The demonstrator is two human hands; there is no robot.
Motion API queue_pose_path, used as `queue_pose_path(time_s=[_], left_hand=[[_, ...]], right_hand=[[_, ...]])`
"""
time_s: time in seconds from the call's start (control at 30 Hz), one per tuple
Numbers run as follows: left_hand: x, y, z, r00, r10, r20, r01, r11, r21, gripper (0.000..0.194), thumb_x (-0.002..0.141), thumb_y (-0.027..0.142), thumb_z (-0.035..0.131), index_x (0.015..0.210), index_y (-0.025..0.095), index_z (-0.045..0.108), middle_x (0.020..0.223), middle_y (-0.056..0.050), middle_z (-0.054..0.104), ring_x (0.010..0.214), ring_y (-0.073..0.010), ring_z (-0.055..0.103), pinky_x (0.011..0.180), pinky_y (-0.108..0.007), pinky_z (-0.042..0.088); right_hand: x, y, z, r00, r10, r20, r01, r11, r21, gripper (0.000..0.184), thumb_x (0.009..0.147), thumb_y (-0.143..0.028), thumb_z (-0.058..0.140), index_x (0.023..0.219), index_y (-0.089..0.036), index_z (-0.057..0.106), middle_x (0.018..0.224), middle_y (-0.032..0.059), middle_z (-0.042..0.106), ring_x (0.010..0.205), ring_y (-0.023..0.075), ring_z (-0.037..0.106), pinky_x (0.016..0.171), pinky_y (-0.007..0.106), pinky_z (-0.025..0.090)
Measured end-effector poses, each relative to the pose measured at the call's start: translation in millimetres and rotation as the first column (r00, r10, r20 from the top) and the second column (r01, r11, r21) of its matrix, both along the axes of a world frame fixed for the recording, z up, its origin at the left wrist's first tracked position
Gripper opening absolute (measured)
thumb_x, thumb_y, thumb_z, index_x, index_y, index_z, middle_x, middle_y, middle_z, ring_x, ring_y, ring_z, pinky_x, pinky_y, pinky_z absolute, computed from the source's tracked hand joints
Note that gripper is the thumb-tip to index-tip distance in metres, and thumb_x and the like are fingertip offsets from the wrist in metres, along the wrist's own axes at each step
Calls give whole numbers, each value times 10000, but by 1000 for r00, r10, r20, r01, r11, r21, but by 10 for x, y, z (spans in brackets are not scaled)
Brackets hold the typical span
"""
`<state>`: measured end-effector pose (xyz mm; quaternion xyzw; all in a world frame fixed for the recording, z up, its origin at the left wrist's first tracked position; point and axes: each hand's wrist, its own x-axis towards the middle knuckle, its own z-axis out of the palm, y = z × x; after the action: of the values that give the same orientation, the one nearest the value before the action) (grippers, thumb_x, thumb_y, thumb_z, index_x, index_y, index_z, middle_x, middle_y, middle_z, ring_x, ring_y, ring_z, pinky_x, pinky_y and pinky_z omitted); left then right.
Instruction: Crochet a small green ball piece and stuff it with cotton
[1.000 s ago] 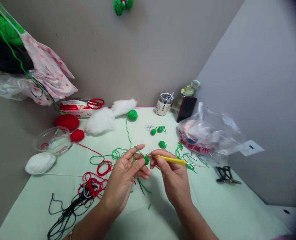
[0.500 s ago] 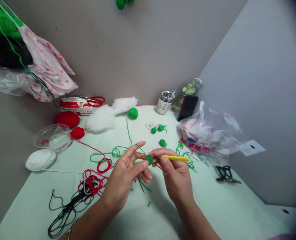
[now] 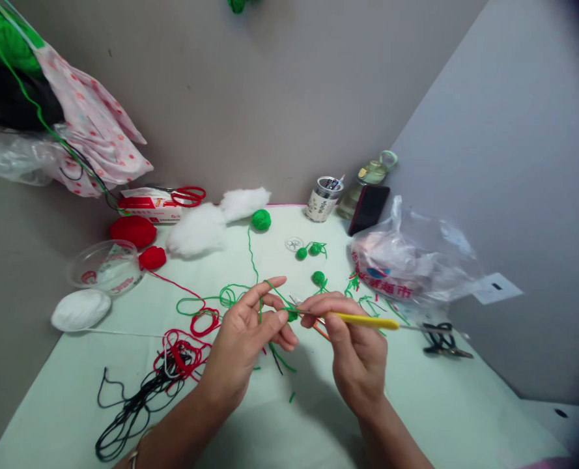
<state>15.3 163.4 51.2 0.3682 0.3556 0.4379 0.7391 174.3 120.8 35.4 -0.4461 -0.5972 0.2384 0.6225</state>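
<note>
My left hand (image 3: 243, 342) pinches a small green crochet piece (image 3: 292, 315) between thumb and fingers, with green yarn (image 3: 250, 254) looped over its raised index finger. My right hand (image 3: 355, 345) grips a yellow-handled crochet hook (image 3: 365, 320) whose metal tip meets the green piece. The yarn runs back to a green yarn ball (image 3: 260, 219) near the wall.
Red yarn (image 3: 184, 355) and black cord (image 3: 130, 410) lie tangled at the left on the pale green table (image 3: 465, 417). White stuffing (image 3: 206, 225), red crochet pieces (image 3: 133, 231), a clear bowl (image 3: 104, 267), small green balls (image 3: 313, 251), a plastic bag (image 3: 411, 260), black scissors (image 3: 443, 342), a tin (image 3: 324, 198) and a phone (image 3: 368, 208) surround it.
My right hand has slid back along the hook and shifted right, so more yellow handle shows beyond the fingers. The left hand keeps its hold on the green piece.
</note>
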Motion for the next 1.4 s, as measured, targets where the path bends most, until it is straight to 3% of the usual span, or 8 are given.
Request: queue_pose_path(time_s=[0.17,0.4,0.63,0.8,0.9,1.07,1.2,1.4], left_hand=[[-3,0,-29,998,33,-62,-29,998,57,454,884,219,801,1321,216,675,932,34,605,615,-87,681,595,-228,575],[-20,5,-20,992,54,-117,-45,996,74,487,865,244,824,1330,230,679,903,34,620,628,-107,682,617,-249,571],[-4,0,-12,1000,9,20,-8,998,-55,557,816,245,871,1339,191,687,817,41,636,540,-65,576,550,-209,456],[-15,17,34,998,-12,58,19,992,-127,598,797,280,892,1348,171,687,780,56,607,459,-15,452,472,-176,342],[-7,-2,13,999,54,9,-53,997,-61,603,785,249,897,1345,210,677,882,49,621,471,-15,483,466,-180,378],[17,-41,-53,993,116,-20,-116,993,-14,625,811,236,878,1389,218,642,901,42,632,499,-26,501,464,-173,374],[-3,-5,-24,991,-33,128,57,981,-185,625,814,276,878,1378,123,655,633,90,527,443,-19,345,450,-167,267],[-87,79,33,980,-51,193,88,978,-190,510,843,207,853,1321,111,700,552,127,415,443,-8,228,454,-172,192]], right_hand=[[-14,-19,41,946,-50,319,-7,985,175,249,1031,-90,519,1130,-240,692,953,55,766,941,201,734,817,340,597],[-31,13,78,959,-62,277,29,992,121,233,1041,-126,513,1044,-250,711,894,56,771,884,223,752,781,372,615],[-40,-61,-167,790,-257,556,108,952,285,477,977,-92,629,1372,-350,699,968,51,751,792,185,701,686,314,584],[-150,-33,-48,986,-60,158,52,997,50,271,1017,-125,588,1139,-294,761,827,20,679,728,162,640,638,290,537],[-224,-6,2,998,-70,6,70,998,-4,170,1039,-207,580,959,-255,723,785,14,652,737,169,621,644,292,532],[-218,-43,-193,890,-277,363,201,951,233,372,995,-101,585,1283,-295,718,1009,83,754,884,221,715,746,360,606],[-146,-63,-242,854,-263,448,136,945,296,512,966,-84,629,1404,-343,685,1099,84,779,942,243,758,772,370,634],[-82,33,-7,991,-28,-128,22,998,-52,219,1055,-220,568,1045,-273,780,901,38,743,801,181,706,736,329,613]])
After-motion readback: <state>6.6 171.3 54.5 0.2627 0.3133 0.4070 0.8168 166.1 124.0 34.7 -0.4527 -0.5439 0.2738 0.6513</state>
